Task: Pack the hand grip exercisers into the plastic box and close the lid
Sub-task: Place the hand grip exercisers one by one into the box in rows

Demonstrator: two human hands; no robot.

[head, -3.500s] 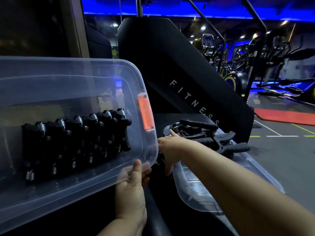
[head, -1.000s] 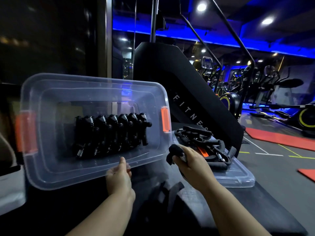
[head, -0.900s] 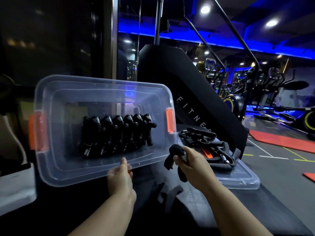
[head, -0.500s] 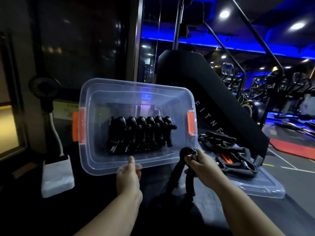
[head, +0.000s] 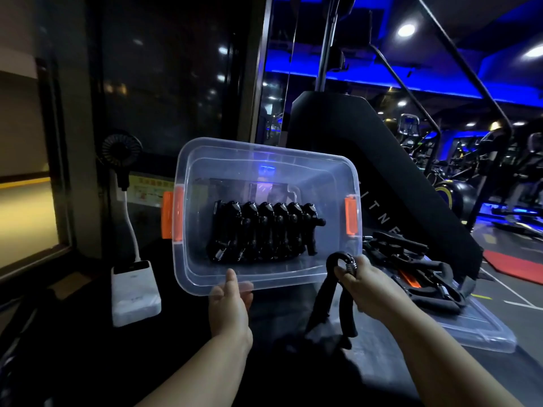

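**Mostly black, with orange, white, red and blue accents**

The see-through colourless plastic box (head: pixel 194 257) has two orange latches (head: pixel 351 220). The row of hand grip exercisers (head: pixel 264 230) inside is black with silvery coil springs. The single hand grip exerciser (head: pixel 321 299) is black too. The slab-shaped power bank (head: pixel 135 298) is white, the floor mat (head: pixel 517 267) red, the ceiling strip light (head: pixel 382 80) blue.

The box (head: pixel 266 171) is tipped with its opening toward the viewer, its near rim held in the left hand (head: pixel 230 306), and a row of grips (head: pixel 264 233) lies in it side by side. Just right of the box's near right corner, the right hand (head: pixel 371 286) holds one grip (head: pixel 333 295) by its coil, handles hanging down. Farther right the lid (head: pixel 487 333) lies on the counter (head: pixel 88 362) with a pile (head: pixel 411 268) of grips on it; left of the box a power bank (head: pixel 135 292) sits before a fan (head: pixel 120 148), and a machine (head: pixel 367 160) stands behind.
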